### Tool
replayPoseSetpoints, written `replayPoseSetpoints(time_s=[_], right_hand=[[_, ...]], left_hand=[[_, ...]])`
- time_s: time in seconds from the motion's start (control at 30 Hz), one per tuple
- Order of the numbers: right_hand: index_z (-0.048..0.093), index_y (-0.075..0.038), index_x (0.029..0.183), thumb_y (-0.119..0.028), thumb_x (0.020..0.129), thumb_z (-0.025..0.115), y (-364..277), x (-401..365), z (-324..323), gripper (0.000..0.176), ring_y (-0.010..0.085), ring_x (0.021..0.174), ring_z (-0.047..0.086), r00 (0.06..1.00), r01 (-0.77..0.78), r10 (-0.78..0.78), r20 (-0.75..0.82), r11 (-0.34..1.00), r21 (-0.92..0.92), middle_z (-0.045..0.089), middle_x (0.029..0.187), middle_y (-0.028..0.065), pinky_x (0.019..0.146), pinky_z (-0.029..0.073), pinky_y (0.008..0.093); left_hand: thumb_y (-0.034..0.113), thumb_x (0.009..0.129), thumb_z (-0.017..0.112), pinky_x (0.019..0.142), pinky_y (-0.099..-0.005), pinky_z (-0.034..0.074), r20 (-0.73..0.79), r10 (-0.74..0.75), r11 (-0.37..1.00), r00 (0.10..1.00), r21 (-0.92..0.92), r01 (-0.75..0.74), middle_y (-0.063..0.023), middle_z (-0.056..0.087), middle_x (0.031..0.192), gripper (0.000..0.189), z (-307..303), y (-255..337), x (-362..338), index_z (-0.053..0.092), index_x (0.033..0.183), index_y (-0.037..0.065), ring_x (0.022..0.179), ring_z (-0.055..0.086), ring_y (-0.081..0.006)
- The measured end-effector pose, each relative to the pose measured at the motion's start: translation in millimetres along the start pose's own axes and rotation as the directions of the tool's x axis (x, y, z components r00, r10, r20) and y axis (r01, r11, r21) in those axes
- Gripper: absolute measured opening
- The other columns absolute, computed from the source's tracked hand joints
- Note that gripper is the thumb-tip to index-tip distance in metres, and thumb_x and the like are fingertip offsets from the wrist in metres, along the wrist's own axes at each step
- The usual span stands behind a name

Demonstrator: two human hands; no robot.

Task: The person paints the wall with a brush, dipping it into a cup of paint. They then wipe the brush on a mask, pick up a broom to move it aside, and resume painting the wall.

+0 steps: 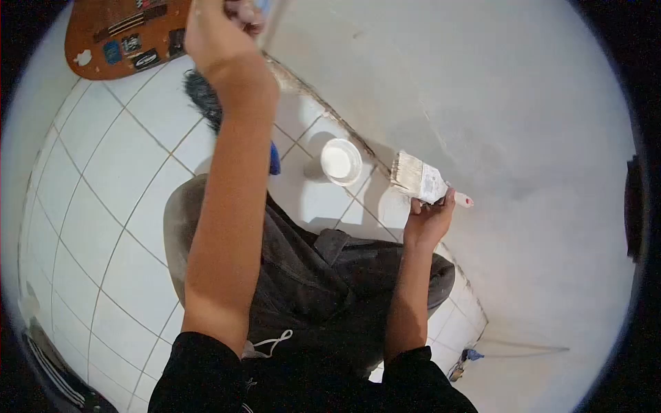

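My right hand (430, 220) grips a wide paintbrush (421, 180) near its handle, with the whitish bristles pointing left, close to the wall. A white cup (341, 162) with white contents stands on the tiled floor, left of the brush and apart from it. Raised at the top of the view, my left hand (241, 17) has bent fingers near something pale and bluish that is cut off by the frame edge. Whether it holds that thing is hard to make out.
A guitar body (127, 41) with stickers lies at the upper left. A dark bristly thing (201, 96) and a blue item (275, 160) sit partly behind my left forearm. The pale wall (537, 138) rises on the right. Small blue clutter (471, 355) lies at the lower right.
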State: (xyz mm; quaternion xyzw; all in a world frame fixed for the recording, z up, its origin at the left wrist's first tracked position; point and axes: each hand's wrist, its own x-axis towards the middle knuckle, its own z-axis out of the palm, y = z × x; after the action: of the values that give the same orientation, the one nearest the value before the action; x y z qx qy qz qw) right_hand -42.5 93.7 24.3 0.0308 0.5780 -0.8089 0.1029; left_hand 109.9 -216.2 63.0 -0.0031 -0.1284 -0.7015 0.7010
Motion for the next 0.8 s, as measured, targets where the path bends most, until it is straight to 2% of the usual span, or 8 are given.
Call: replayPoseSetpoints(time_s=[0.03, 0.1, 0.23, 0.3, 0.5, 0.57, 0.73, 0.8], right_hand=[[0.055, -0.012, 0.102, -0.035, 0.096, 0.053, -7.9, -0.7, -7.5, 0.024, 0.0144, 0.086, 0.058, 1.000, 0.011, -0.011, -0.018, 1.000, 0.004, 0.061, 0.094, 0.0006, 0.059, 0.042, 0.0258], [0.057, -0.011, 0.100, -0.032, 0.094, 0.056, -27.0, -5.8, -25.4, 0.023, 0.0140, 0.081, 0.057, 0.994, -0.075, 0.063, 0.092, 0.988, 0.133, 0.061, 0.092, 0.0013, 0.057, 0.040, 0.0245], [0.059, -0.007, 0.113, -0.030, 0.093, 0.056, -62.6, -13.3, -72.7, 0.031, 0.0135, 0.072, 0.052, 0.998, -0.066, 0.065, 0.018, 0.991, 0.119, 0.061, 0.092, 0.0033, 0.059, 0.043, 0.0238], [0.057, -0.006, 0.119, -0.028, 0.092, 0.057, -64.9, -14.8, -124.4, 0.035, 0.0172, 0.078, 0.059, 0.984, -0.115, 0.089, 0.152, 0.978, 0.172, 0.063, 0.099, 0.0062, 0.064, 0.048, 0.0258], [0.055, 0.005, 0.119, -0.013, 0.092, 0.057, -62.9, -60.7, -135.2, 0.033, 0.0296, 0.105, 0.063, 0.927, 0.189, 0.016, 0.374, 0.841, -0.506, 0.060, 0.113, 0.0156, 0.082, 0.055, 0.0365], [0.055, 0.008, 0.119, -0.014, 0.093, 0.054, -36.1, -54.5, -158.4, 0.034, 0.0295, 0.106, 0.063, 0.921, 0.209, -0.035, 0.387, 0.885, -0.417, 0.061, 0.114, 0.0175, 0.084, 0.055, 0.0359], [0.058, 0.007, 0.114, -0.017, 0.097, 0.049, -31.7, -42.8, -134.5, 0.031, 0.0252, 0.090, 0.066, 0.973, -0.093, 0.146, 0.179, 0.957, -0.275, 0.065, 0.102, 0.0220, 0.074, 0.057, 0.0321], [0.057, 0.004, 0.113, -0.012, 0.095, 0.055, -30.9, -35.5, -127.5, 0.025, 0.0171, 0.061, 0.063, 0.972, -0.158, 0.197, 0.128, 0.952, -0.261, 0.065, 0.088, 0.0117, 0.052, 0.049, 0.0261]], left_hand=[[0.020, 0.096, 0.048, 0.059, -0.0227, 0.034, 0.013, -0.059, 0.992, 0.998, -0.112, 0.060, 0.0013, 0.042, 0.069, 0.019, 3.9, 2.1, -0.4, 0.052, 0.084, 0.007, 0.061, 0.041, -0.0075], [0.015, 0.088, 0.052, 0.063, -0.0294, 0.039, -0.185, 0.088, 0.939, 0.979, 0.342, -0.020, -0.0043, 0.045, 0.067, 0.014, 17.1, 9.0, -5.5, 0.054, 0.081, 0.003, 0.065, 0.045, -0.0159], [0.010, 0.086, 0.054, 0.061, -0.0279, 0.038, -0.142, 0.095, 0.948, 0.985, 0.314, -0.046, -0.0039, 0.041, 0.065, 0.012, 15.9, 3.4, -8.1, 0.050, 0.079, 0.001, 0.063, 0.043, -0.0165], [0.010, 0.086, 0.054, 0.060, -0.0277, 0.038, -0.126, 0.066, 0.945, 0.990, 0.326, -0.021, -0.0033, 0.042, 0.066, 0.012, 14.0, 1.3, -9.7, 0.051, 0.078, 0.002, 0.062, 0.042, -0.0150], [0.010, 0.087, 0.054, 0.060, -0.0288, 0.037, -0.096, 0.037, 0.908, 0.995, 0.418, 0.006, -0.0022, 0.043, 0.067, 0.012, 20.3, -9.0, -21.0, 0.052, 0.078, 0.002, 0.061, 0.040, -0.0141], [0.011, 0.087, 0.053, 0.059, -0.0292, 0.037, -0.071, 0.020, 0.899, 0.997, 0.437, 0.013, -0.0020, 0.043, 0.067, 0.012, 21.9, -12.1, -26.7, 0.052, 0.078, 0.003, 0.061, 0.040, -0.0144], [0.014, 0.088, 0.052, 0.059, -0.0289, 0.033, -0.093, -0.006, 0.894, 0.996, 0.446, 0.047, -0.0006, 0.040, 0.065, 0.014, 17.5, -11.6, -30.2, 0.053, 0.077, 0.004, 0.060, 0.039, -0.0139], [0.014, 0.089, 0.051, 0.059, -0.0288, 0.032, -0.110, -0.029, 0.890, 0.994, 0.450, 0.075, -0.0005, 0.040, 0.065, 0.015, 16.5, -10.3, -30.6, 0.053, 0.077, 0.005, 0.059, 0.039, -0.0139]])
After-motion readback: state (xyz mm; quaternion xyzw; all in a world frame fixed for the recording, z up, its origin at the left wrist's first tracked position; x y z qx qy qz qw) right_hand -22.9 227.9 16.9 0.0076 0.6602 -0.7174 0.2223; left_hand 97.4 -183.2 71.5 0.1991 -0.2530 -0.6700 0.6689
